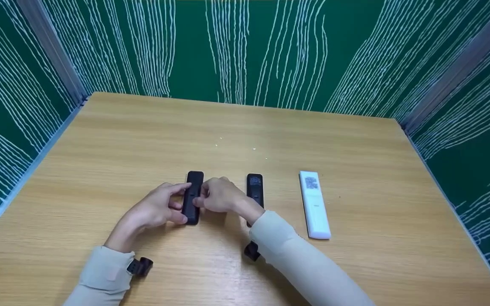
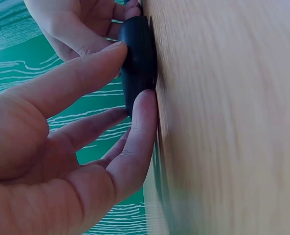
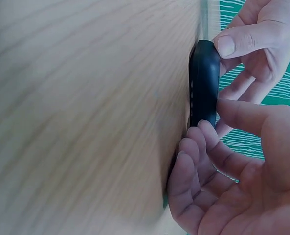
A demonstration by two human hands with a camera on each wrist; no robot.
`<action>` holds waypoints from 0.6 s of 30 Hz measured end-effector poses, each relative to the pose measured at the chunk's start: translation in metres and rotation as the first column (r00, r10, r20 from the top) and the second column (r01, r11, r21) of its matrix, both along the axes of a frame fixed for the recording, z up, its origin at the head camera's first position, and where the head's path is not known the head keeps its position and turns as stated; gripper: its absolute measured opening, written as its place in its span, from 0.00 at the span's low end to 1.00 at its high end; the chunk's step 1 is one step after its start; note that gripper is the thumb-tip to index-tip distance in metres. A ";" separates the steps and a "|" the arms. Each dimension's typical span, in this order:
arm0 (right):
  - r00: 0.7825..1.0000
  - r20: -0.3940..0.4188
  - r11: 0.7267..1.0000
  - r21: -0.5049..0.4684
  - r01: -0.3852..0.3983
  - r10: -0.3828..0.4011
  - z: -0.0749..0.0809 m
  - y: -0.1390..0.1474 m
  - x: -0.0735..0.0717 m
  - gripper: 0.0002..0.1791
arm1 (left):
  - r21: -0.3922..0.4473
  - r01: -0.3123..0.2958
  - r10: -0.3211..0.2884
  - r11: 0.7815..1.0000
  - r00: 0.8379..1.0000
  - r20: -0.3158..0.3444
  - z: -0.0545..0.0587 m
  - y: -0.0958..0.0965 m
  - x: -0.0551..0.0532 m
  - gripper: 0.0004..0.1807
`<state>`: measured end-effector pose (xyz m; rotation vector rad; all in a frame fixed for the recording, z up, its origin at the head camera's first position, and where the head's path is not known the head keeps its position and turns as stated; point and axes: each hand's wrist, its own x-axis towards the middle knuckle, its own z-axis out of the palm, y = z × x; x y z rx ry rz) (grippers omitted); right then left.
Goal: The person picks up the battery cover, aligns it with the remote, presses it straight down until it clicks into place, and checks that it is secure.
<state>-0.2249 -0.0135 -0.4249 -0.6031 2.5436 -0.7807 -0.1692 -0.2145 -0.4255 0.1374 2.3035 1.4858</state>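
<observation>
A black remote control (image 1: 195,177) lies flat on the wooden table, its length pointing away from me. My left hand (image 1: 155,206) holds it from the left, the thumb near its close end and the index finger near its far end. From the other side my right hand (image 1: 221,195) pinches its right edge, thumb on top. In the left wrist view the fingertips touch the remote's dark side (image 2: 137,58). The right wrist view has both hands around the remote (image 3: 203,81), which sits against the tabletop. The hands cover parts of its edges.
Another black remote (image 1: 255,185) with a printed code lies partly hidden under my right wrist. Farther right is a white remote (image 1: 315,208) with a code label. Small white specks dot the table (image 1: 143,127) beyond. Green panels with white lines (image 1: 194,51) surround it.
</observation>
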 end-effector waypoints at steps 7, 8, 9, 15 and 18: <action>1.000 -0.008 1.000 -0.021 0.013 -0.013 0.012 0.030 -0.001 0.12 | -0.046 0.001 -0.001 0.999 1.000 -0.009 -0.001 0.004 -0.001 0.52; 1.000 -0.009 0.999 -0.037 0.010 -0.011 0.015 0.037 -0.002 0.11 | -0.052 0.000 0.000 0.999 1.000 -0.012 -0.001 0.004 -0.001 0.52; 1.000 -0.020 0.999 -0.049 0.009 -0.010 0.018 0.045 -0.003 0.11 | -0.060 -0.001 0.000 0.998 1.000 -0.017 -0.001 0.004 -0.001 0.51; 0.995 -0.079 0.995 -0.078 0.058 -0.064 0.034 0.101 -0.007 0.11 | -0.105 0.000 -0.010 0.994 0.996 -0.090 0.001 -0.001 0.001 0.44; 0.991 -0.094 0.991 -0.104 0.087 -0.097 0.043 0.129 -0.006 0.10 | -0.128 -0.018 -0.001 0.992 0.989 -0.149 0.003 -0.006 0.005 0.41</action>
